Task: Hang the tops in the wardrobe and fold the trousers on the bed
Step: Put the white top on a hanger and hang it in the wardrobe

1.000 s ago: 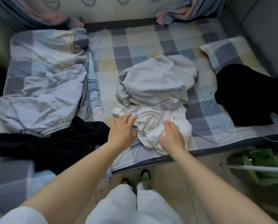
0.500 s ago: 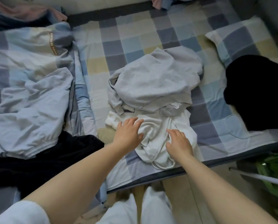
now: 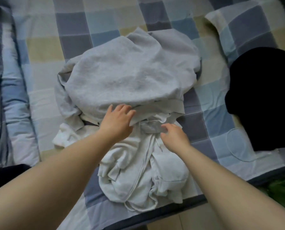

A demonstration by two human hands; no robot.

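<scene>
1. Lowest in the frame, the white garment (image 3: 143,176) lies crumpled at the near edge of the bed (image 3: 43,45), its drawstrings trailing toward the edge.
2. Just above it, the right hand (image 3: 175,137) hovers over the white cloth with fingers loosely curled, holding nothing that I can see.
3. At centre frame, the left hand (image 3: 117,121) rests with fingers spread and fairly straight on the lower hem of the grey garment (image 3: 130,70), which overlaps the white one.
4. The step seems to be picking one piece from the pile. Best to lift the grey piece off first by its hem, so the white one does not drag along.
5. At the right edge, a black garment (image 3: 261,98) lies partly on the pillow (image 3: 248,22).
</scene>
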